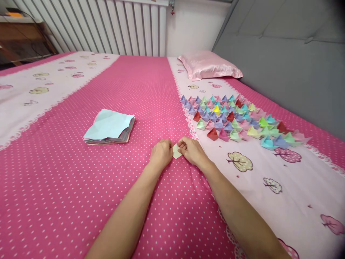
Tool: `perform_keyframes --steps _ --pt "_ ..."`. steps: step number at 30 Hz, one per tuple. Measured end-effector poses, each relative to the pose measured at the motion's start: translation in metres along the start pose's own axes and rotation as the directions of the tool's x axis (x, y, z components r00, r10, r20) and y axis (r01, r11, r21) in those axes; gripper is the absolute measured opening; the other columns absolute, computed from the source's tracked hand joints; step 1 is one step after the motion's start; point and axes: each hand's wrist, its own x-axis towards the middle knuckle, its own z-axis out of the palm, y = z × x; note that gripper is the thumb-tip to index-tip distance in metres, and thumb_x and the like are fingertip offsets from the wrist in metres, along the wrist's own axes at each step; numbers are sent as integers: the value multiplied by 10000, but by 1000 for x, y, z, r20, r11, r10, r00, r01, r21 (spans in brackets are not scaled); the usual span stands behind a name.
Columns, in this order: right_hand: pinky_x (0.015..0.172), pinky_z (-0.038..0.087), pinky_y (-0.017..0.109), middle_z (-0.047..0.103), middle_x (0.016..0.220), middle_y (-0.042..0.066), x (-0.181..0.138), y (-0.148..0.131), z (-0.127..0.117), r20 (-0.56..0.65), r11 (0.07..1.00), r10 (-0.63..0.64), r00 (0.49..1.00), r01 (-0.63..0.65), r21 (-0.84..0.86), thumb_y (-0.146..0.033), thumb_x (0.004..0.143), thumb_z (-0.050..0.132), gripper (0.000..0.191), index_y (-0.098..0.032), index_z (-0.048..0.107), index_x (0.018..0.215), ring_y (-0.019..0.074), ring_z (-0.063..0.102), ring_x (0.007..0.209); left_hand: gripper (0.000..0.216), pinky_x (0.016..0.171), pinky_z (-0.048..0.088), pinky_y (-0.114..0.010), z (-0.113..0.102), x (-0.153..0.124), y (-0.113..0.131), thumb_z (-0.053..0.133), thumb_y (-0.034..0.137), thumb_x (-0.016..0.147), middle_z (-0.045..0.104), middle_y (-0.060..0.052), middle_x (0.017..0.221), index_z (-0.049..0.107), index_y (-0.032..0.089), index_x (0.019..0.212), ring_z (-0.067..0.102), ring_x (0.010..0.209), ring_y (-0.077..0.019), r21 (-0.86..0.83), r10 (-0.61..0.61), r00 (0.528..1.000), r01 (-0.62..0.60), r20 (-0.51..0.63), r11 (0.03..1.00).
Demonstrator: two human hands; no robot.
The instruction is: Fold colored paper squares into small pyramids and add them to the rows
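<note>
Between my two hands is a small piece of folded pale green paper, low over the pink dotted bedspread. My left hand grips its left edge with curled fingers. On the other side, my right hand pinches the paper's upper right edge between thumb and fingers. The fingertips partly cover the paper, so its full folded shape is hidden.
Rows of folded paper boats in many colours stand to the right. A stack of square paper sheets, light blue on top, lies to the left. Farther back are a pink pillow, a radiator and a grey headboard.
</note>
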Motion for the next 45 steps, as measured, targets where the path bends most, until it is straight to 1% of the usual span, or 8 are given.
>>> perform_keyframes --steps 4,12,19,28,33,37,41,45 --pt "656 434 267 660 714 24 0 0 0 0 998 -36 999 36 -58 -87 700 584 130 -195 654 681 149 584 657 136 682 419 -276 0 0 -1 472 181 769 635 -78 833 591 156 831 575 760 -180 -1 17 1000 -17 7 1000" --pt "649 457 271 700 733 35 0 -1 2 3 998 56 998 -56 -16 -198 672 659 70 -195 698 730 173 625 675 121 644 409 -271 2 1 -3 541 235 715 630 -67 786 594 162 796 561 707 -174 -52 7 1000 -7 -1 999" --pt "691 469 251 711 794 33 -1 -2 5 -16 991 100 995 -101 -82 -102 656 608 186 -185 712 785 165 639 721 145 628 411 -247 3 4 -3 525 159 687 643 -59 764 623 156 795 565 676 -154 -72 -33 999 35 19 997" --pt "707 472 250 714 850 24 1 15 5 59 997 74 996 -73 -18 22 627 520 382 -217 716 852 166 641 782 218 614 400 -238 1 5 -7 460 65 684 641 -54 690 650 137 763 551 618 -138 -136 21 999 -15 41 991" --pt "701 450 242 691 857 13 1 21 -2 118 1000 -25 993 26 -11 78 569 478 513 -236 703 906 158 613 783 229 653 409 -258 1 3 -8 476 78 679 647 -77 781 653 148 807 576 725 -174 -96 19 998 -14 57 995" --pt "665 428 231 663 834 2 1 23 -10 165 991 -133 977 131 21 78 585 466 537 -244 682 956 124 572 687 302 691 416 -272 -5 -2 -10 434 54 693 629 -84 842 656 168 864 578 779 -186 -44 58 995 -54 78 998" --pt "631 412 243 611 800 9 1 20 -15 135 981 -194 972 196 1 -39 673 567 371 -245 680 959 109 523 619 357 714 420 -272 -10 -7 -13 400 38 709 607 -84 845 659 174 915 574 802 -185 -38 137 987 -134 79 990" --pt "677 422 274 588 827 28 2 13 -16 87 966 -260 962 259 19 -225 734 633 207 -252 696 928 139 544 714 353 696 428 -265 -13 -10 -14 406 35 696 594 -80 827 662 154 908 569 755 -173 -92 217 975 -211 55 973"
